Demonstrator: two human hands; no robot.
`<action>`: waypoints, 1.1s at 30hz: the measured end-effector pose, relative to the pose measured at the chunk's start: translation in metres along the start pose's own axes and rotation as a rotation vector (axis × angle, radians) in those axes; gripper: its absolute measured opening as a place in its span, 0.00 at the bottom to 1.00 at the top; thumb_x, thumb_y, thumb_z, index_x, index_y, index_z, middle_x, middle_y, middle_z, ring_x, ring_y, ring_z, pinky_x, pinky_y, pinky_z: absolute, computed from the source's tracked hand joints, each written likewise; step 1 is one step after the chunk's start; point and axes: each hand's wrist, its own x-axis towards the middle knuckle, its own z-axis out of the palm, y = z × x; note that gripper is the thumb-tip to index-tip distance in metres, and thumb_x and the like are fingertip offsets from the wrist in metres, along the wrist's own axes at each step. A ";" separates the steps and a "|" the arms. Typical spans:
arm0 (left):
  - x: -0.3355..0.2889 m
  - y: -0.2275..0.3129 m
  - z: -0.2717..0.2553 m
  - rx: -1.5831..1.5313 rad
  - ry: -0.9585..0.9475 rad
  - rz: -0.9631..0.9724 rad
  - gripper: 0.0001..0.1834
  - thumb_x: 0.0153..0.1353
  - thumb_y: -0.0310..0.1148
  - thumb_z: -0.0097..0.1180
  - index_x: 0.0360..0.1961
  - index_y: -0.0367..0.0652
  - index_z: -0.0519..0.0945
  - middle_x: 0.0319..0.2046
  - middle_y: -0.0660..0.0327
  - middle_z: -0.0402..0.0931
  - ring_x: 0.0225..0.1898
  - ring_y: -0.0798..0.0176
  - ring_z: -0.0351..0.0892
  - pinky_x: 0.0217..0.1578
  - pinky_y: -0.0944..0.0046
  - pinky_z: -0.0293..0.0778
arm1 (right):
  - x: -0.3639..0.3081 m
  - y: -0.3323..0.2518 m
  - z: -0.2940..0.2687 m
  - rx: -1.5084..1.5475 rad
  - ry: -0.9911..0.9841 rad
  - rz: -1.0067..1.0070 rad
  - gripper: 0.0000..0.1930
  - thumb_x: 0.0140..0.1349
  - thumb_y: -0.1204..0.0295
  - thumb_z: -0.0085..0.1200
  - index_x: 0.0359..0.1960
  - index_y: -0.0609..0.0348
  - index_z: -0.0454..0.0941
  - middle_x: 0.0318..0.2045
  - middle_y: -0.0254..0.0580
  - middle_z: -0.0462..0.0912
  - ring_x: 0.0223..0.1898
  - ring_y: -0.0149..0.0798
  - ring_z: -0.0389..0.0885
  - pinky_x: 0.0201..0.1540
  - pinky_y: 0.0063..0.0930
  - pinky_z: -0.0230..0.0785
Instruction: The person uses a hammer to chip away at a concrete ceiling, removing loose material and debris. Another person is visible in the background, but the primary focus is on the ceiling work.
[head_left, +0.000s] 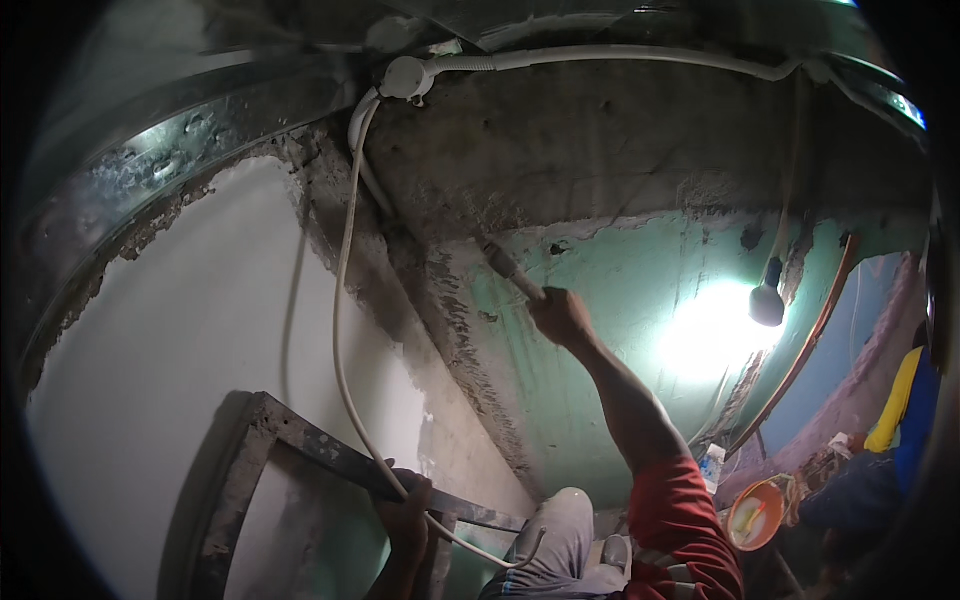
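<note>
My right hand (563, 317) is raised on a bent arm and closed round the pale handle of a brush-like tool (511, 268). Its dark end is at the upper edge of the green-painted wall (590, 275), by the corner with bare concrete. I cannot make out its bristles or exact kind. Lower down, my left hand (406, 508) is wrapped round the rail of a worn, dark metal frame (330, 455). A loose white cable (340, 300) hangs from above and runs across that hand to my knee.
A round grey junction box (405, 78) with white conduit (610, 56) sits overhead. At the right, a lit bulb lamp (767, 297) hangs by the wall. An orange bucket (757, 514) stands low right, beside a person in blue and yellow (905, 420). A white-plastered wall (220, 300) slopes up at left.
</note>
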 end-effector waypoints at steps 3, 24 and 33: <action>-0.005 0.002 -0.007 0.029 0.022 -0.021 0.31 0.47 0.18 0.63 0.54 0.33 0.65 0.33 0.62 0.73 0.35 0.67 0.76 0.42 0.66 0.75 | -0.025 -0.008 -0.007 0.038 -0.048 0.028 0.16 0.60 0.55 0.54 0.35 0.54 0.83 0.25 0.50 0.83 0.29 0.53 0.82 0.35 0.46 0.72; 0.000 0.001 -0.002 0.071 0.029 0.019 0.31 0.47 0.15 0.61 0.53 0.36 0.66 0.32 0.61 0.72 0.34 0.66 0.76 0.40 0.66 0.76 | -0.015 -0.051 -0.004 0.767 0.359 -0.314 0.15 0.60 0.63 0.59 0.29 0.65 0.77 0.17 0.40 0.76 0.22 0.31 0.74 0.26 0.32 0.68; 0.006 -0.013 -0.012 0.098 -0.013 0.001 0.32 0.46 0.14 0.61 0.54 0.35 0.64 0.32 0.59 0.73 0.34 0.64 0.76 0.39 0.65 0.76 | -0.040 0.002 0.038 -0.069 -0.090 -0.165 0.11 0.60 0.62 0.53 0.34 0.56 0.81 0.25 0.51 0.83 0.29 0.56 0.82 0.33 0.46 0.73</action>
